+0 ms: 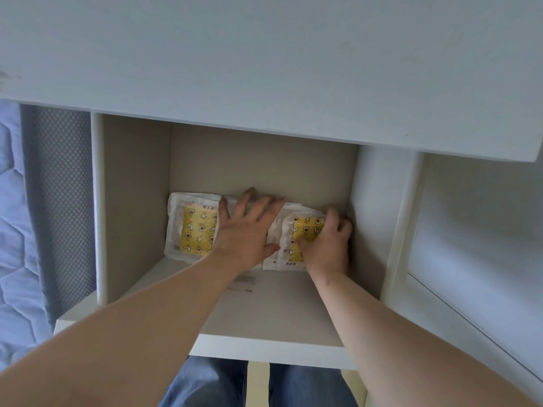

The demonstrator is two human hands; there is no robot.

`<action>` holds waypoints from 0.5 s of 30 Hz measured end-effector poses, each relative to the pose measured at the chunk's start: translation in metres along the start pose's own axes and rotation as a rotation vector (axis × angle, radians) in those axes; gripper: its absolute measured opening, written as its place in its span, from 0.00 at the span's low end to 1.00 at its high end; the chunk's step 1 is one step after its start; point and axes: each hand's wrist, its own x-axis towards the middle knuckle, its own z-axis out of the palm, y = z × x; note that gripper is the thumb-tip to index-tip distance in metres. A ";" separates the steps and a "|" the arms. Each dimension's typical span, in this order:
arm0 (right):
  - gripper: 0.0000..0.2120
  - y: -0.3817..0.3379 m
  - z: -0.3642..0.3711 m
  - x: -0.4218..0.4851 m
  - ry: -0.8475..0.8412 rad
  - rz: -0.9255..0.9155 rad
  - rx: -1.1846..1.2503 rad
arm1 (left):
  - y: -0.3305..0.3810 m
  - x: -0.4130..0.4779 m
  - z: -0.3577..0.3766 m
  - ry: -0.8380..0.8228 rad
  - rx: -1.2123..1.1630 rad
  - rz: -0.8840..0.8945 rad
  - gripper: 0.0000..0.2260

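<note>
Two white plastic packs with yellow star-and-moon print lie side by side at the back of an open cabinet shelf (264, 321). My left hand (249, 227) lies flat with spread fingers across the seam between the left pack (194, 230) and the right pack (296, 230), pressing down. My right hand (326, 245) grips the right pack, its thumb on the yellow front and its fingers curled round the pack's right edge near the cabinet's side wall.
The cabinet's white top (264, 69) overhangs the shelf. A white side panel (379, 218) stands at right with another compartment (470, 230) beyond it. A blue quilted mattress (17, 230) lies at left. My jeans-clad legs (205, 383) show below the shelf edge.
</note>
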 end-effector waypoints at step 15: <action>0.26 -0.031 0.036 -0.007 -0.184 0.025 0.159 | -0.049 -0.012 0.002 0.068 -0.041 -0.034 0.31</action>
